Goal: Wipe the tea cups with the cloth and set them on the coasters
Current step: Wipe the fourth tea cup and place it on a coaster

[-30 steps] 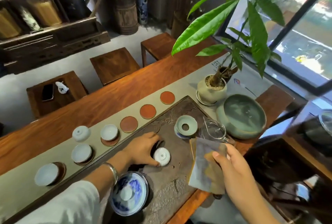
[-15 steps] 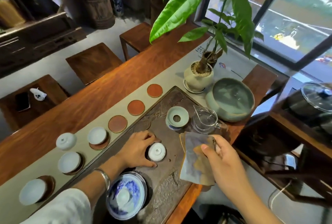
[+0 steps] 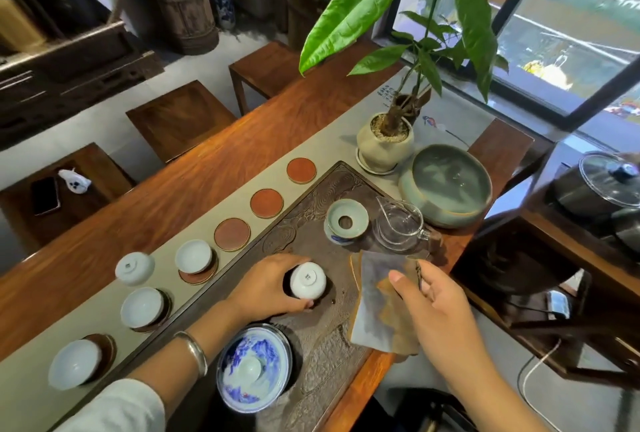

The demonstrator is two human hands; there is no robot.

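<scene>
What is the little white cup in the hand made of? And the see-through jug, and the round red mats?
The cup looks like glazed porcelain: pale, smooth, slightly shiny. The jug seems to be clear glass, since the tray shows through it. The empty coasters look matte reddish-brown, maybe leather or lacquered wood; the picture leaves that open.

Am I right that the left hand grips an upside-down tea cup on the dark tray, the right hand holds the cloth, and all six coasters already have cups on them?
Not quite. The head view shows only three coasters carrying cups; three red coasters lie bare. The rest holds: the left hand grips an upside-down tea cup on the dark tray, and the right hand holds the cloth.
</scene>
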